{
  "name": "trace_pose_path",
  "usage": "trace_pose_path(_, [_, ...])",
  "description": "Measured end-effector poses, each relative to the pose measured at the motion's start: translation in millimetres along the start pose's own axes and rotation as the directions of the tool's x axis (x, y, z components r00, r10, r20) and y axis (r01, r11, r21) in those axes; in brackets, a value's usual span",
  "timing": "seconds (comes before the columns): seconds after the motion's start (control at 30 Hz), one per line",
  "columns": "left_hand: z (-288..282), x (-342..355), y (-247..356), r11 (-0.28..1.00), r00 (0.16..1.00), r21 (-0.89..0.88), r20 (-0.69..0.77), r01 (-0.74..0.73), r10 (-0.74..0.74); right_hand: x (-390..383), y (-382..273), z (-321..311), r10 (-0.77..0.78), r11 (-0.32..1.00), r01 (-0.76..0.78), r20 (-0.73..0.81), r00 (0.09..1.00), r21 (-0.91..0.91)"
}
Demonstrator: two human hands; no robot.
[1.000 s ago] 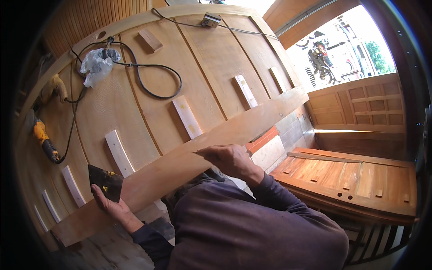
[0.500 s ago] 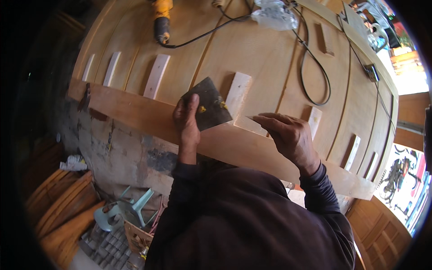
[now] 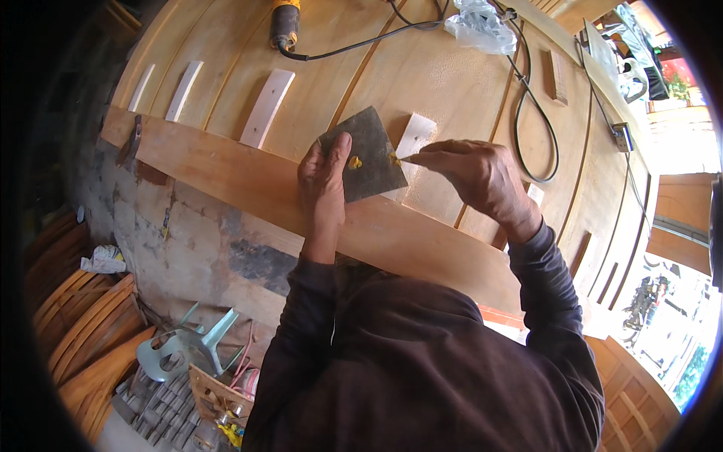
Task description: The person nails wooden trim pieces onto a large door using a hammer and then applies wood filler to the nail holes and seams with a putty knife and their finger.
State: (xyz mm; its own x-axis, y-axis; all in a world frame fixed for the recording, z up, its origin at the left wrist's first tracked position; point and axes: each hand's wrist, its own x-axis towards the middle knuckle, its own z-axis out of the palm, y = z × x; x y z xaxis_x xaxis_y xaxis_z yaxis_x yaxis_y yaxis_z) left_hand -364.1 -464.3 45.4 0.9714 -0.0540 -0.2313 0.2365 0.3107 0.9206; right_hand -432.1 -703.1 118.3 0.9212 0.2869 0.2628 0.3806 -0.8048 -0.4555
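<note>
My left hand [image 3: 324, 177] is closed on a dark grey, square flat board [image 3: 369, 135], thumb on top and fingers underneath. Two dabs of yellow putty [image 3: 355, 163] lie on the board, one near the thumb and one at its right edge. My right hand [image 3: 486, 177] pinches a thin blade [image 3: 407, 159], seen nearly edge-on; its tip meets the putty at that right edge. Most of the blade is hidden by the fingers. Below both hands lies a large panelled wooden door [image 3: 444, 90], with a pale wood block [image 3: 414, 134] just behind the board.
Several pale blocks, such as one on the left [image 3: 267, 109], stand along the door's near side. A yellow-and-black power tool [image 3: 285, 26], its black cord [image 3: 339, 53] and a clear plastic bag [image 3: 482, 26] lie at the back. A light-blue plastic stool [image 3: 162, 358] is at lower left.
My right hand has moved up and left, bringing the blade's tip to the putty on the board. The board has risen slightly and shifted right. The whole view has shifted a little.
</note>
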Motion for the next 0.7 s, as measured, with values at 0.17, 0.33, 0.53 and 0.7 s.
trace_pose_path(0.17, [22.3,19.9,-1.4,0.999,0.993,-0.030,0.113,-0.036,0.039,12.8,21.8,-7.9,0.046,0.997,-0.048,0.027,0.999,0.064])
trace_pose_path(0.33, [34.5,37.5,-13.9,0.996,0.990,0.054,0.127,-0.074,0.066,18.1,45.9,-13.1,0.051,0.999,-0.050,0.083,0.995,-0.012])
trace_pose_path(0.53, [34.5,45.3,-22.8,0.994,0.996,0.082,0.046,-0.075,0.071,17.5,58.3,-7.9,0.058,0.997,-0.054,0.087,0.995,-0.046])
trace_pose_path(0.7, [23.5,45.5,-23.8,0.986,0.994,0.129,-0.001,-0.109,0.110,17.6,50.2,-4.8,0.108,0.991,-0.102,0.070,0.992,-0.083])
